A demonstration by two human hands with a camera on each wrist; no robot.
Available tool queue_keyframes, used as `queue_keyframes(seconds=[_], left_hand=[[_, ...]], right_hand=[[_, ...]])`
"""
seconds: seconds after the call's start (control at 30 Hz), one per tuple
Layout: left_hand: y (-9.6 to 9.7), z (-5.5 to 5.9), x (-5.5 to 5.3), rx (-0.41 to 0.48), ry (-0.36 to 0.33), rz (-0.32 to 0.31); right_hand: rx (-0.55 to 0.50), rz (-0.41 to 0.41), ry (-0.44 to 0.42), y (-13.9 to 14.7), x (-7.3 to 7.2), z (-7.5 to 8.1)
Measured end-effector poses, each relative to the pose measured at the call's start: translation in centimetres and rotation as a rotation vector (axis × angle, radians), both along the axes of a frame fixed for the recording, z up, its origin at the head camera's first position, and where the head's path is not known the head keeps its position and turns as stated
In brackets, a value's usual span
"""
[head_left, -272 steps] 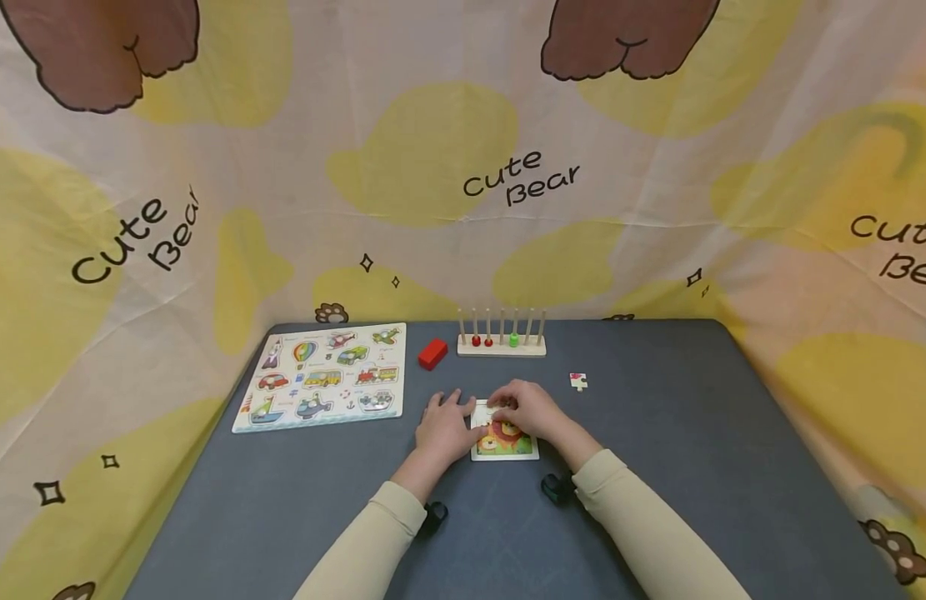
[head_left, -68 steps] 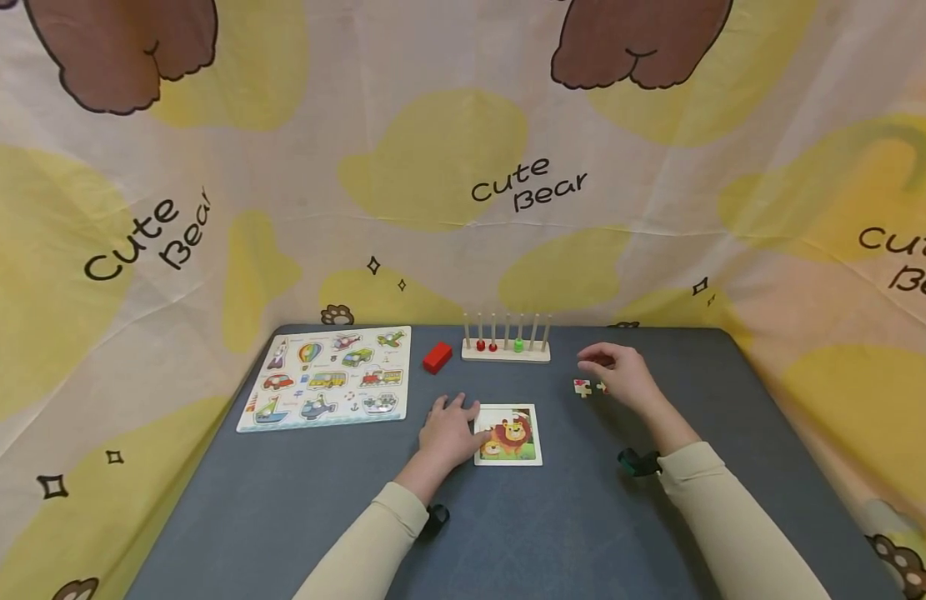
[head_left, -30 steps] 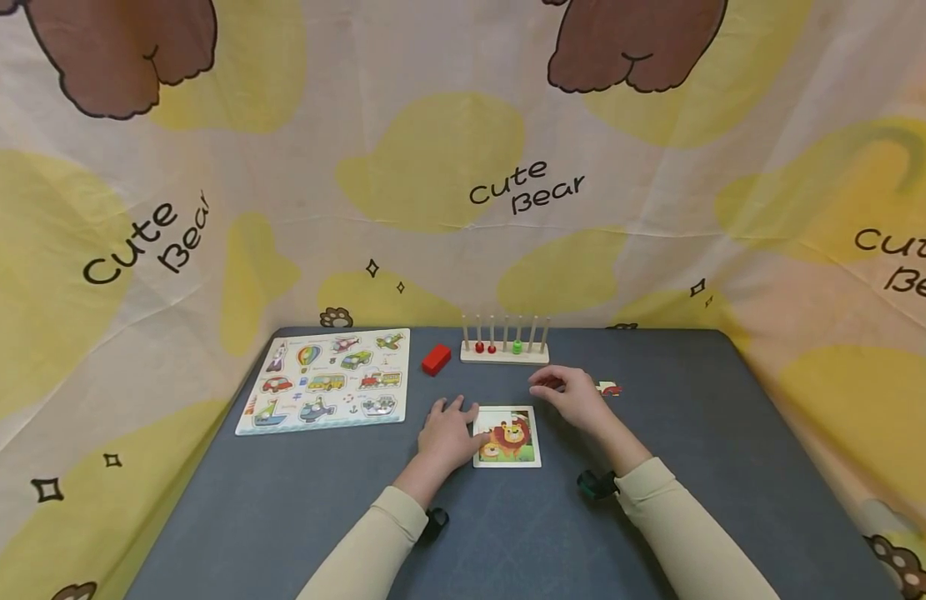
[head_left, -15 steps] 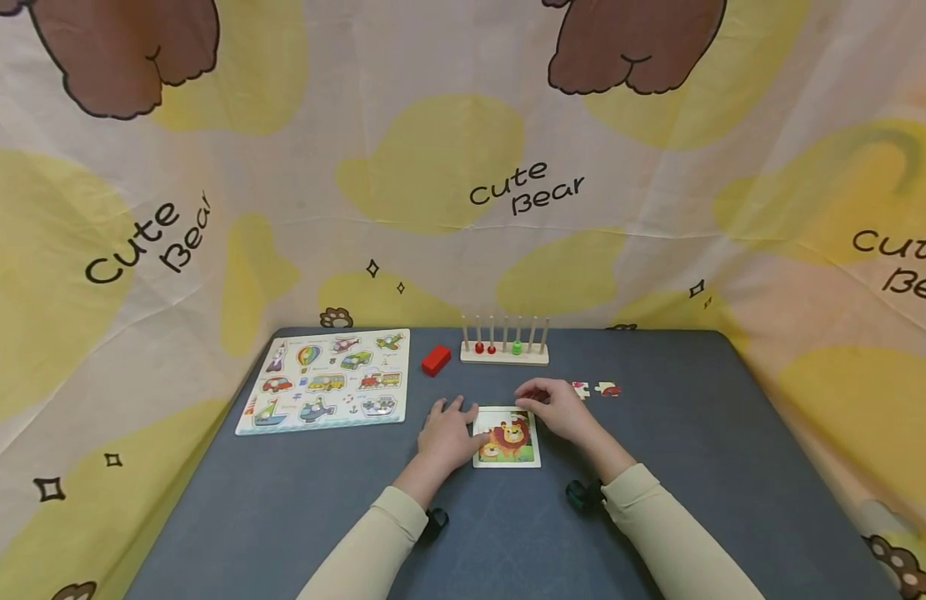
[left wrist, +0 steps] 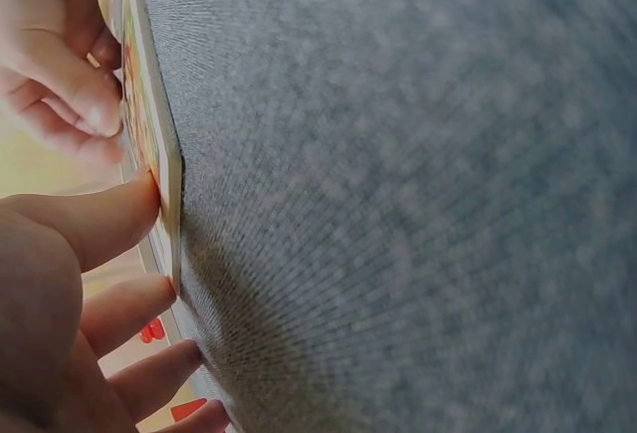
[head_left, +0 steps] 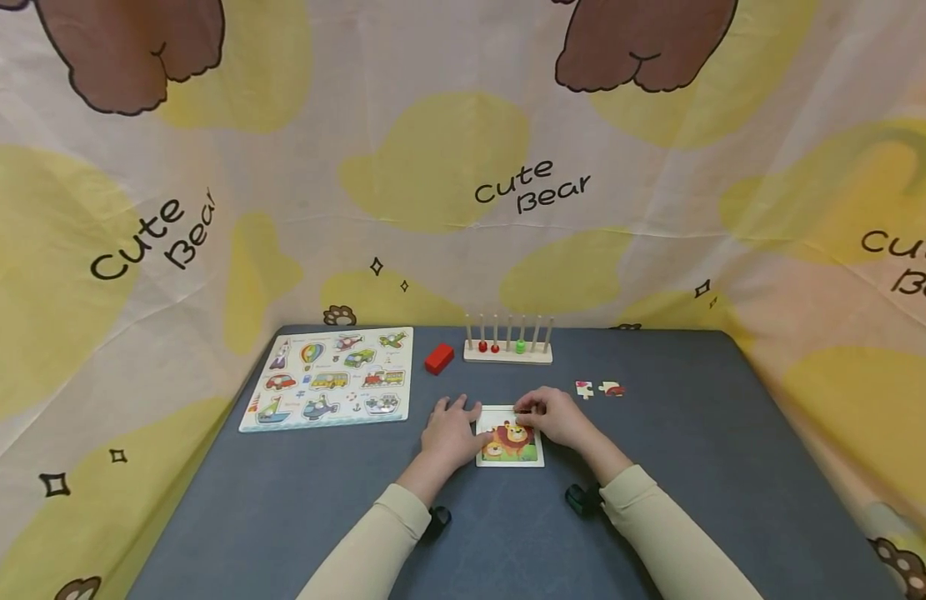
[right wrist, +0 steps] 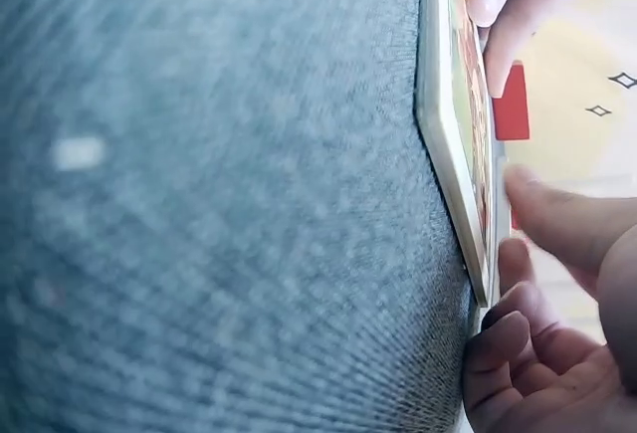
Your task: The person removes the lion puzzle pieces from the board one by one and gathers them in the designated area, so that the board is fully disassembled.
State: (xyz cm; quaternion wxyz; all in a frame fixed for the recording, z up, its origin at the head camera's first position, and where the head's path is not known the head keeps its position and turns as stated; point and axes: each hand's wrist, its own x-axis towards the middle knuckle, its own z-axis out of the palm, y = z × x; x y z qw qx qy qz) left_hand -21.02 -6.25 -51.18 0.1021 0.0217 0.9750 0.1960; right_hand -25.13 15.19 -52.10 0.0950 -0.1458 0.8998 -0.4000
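A square lion jigsaw puzzle [head_left: 515,447] in a pale frame lies on the dark table. Its upper left part shows bare pale backing. My left hand [head_left: 449,437] rests along its left side, fingers spread and thumb [left wrist: 119,216] on the picture's edge. Over the upper right corner is my right hand [head_left: 556,417], its fingers bent at the picture, thumb [right wrist: 557,216] and fingertips slightly apart. I cannot tell whether a piece is between them; the fingers hide that corner. Two loose jigsaw pieces, one white and pink [head_left: 584,389], one red and green [head_left: 613,389], lie beyond the right hand.
A peg board of vehicles [head_left: 327,380] lies at the back left. Beside it are a red block [head_left: 439,359] and a wooden rack of upright pegs [head_left: 508,353] with red and green beads. A printed cloth [head_left: 432,167] hangs behind the table.
Nine seconds ago one loose piece lay at right; now two do. My right hand has come back from beside them to the puzzle's upper right corner. The left hand has stayed at its left side.
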Motion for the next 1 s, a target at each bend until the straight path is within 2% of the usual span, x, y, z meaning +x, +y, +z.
queue_keyframes(seconds=[0.27,0.63,0.83,1.0], left_hand=[[0.11,0.00,-0.04,-0.013,-0.002,0.013],[0.06,-0.22,-0.12,0.000,-0.004,0.010],[-0.14,-0.26,-0.15,-0.003,0.015,0.016],[-0.03,-0.36,-0.11,0.009,0.008,0.008]], right_hand=[[0.107,0.032,0.005,-0.01,-0.23,0.09],[0.124,0.054,-0.001,-0.12,-0.49,-0.06],[0.103,0.065,0.039,-0.28,-0.62,-0.09],[0.095,0.031,0.027,-0.08,-0.46,-0.21]])
